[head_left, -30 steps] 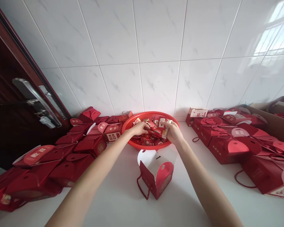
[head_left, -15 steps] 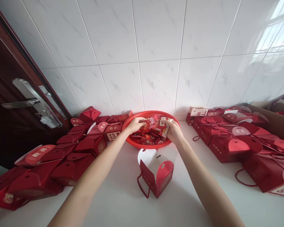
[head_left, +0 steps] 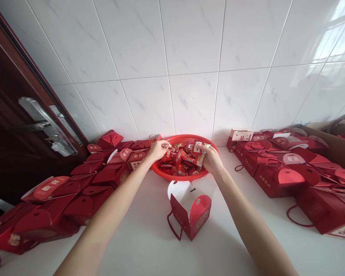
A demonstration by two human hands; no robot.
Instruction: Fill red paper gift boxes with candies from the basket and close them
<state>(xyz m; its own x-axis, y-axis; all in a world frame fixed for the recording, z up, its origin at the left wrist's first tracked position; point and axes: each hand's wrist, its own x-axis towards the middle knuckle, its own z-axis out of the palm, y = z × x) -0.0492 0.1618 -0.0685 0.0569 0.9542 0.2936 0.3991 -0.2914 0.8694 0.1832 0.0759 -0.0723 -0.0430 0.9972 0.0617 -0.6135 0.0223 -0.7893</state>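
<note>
A red plastic basket [head_left: 186, 177] full of red-wrapped candies [head_left: 180, 160] stands against the tiled wall. Over its left rim, my left hand [head_left: 158, 150] has its fingers pinched on a small red packet [head_left: 167, 154]. My right hand [head_left: 211, 158], at the basket's right side, is closed on several red and white wrapped candies [head_left: 199, 152]. In front of the basket an open red box [head_left: 191, 214] stands upright on the white table, its white inside showing and a red cord handle hanging at its left.
Closed red boxes [head_left: 86, 199] fill the left side, near a dark door [head_left: 5, 107] with a metal handle. More red boxes [head_left: 276, 172] with cords cover the right, beside a cardboard carton [head_left: 339, 153].
My left hand has shifted slightly left and up, away from the basket's middle. A clear-red packet near its fingers has dropped lower among the candies. My right hand has barely moved.
</note>
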